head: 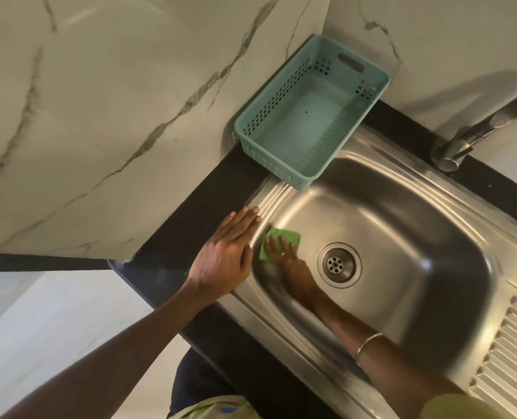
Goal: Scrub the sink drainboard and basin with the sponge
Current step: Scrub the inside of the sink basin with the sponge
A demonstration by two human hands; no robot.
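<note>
Right hand (284,252) down in the basin (402,237), fingers straight and spread, pressing flat on the green sponge (281,237). Sponge lies on the basin floor at the foot of the left wall, about 9 o'clock from the drain (339,265) and near it, not touching. Part of the sponge shows past the fingertips and at the left edge; the rest is under the hand. A ring sits on one finger, a thin bangle (367,346) on the forearm. Motion blur along the wrist and forearm.

Left hand (224,255) flat on the sink's left rim, fingers straight and held together, holding nothing. Fingertips point to 1 o'clock and reach the ridged edge; the palm lies over the join between rim and black counter (190,213).

Drainboard (508,358) at 4 o'clock from the drain, ribbed, only partly in frame.

Teal basket (308,116) at 12 o'clock from the sponge, perforated walls, slot handle on the far end. It sits in the corner against the marble wall (100,116), its near end over the sink's back rim.

Tap (475,131) at 2 o'clock from the drain, its base on the back of the sink, spout running out of frame to the right.

Yellow-green sleeve (463,406) at bottom edge.
</note>
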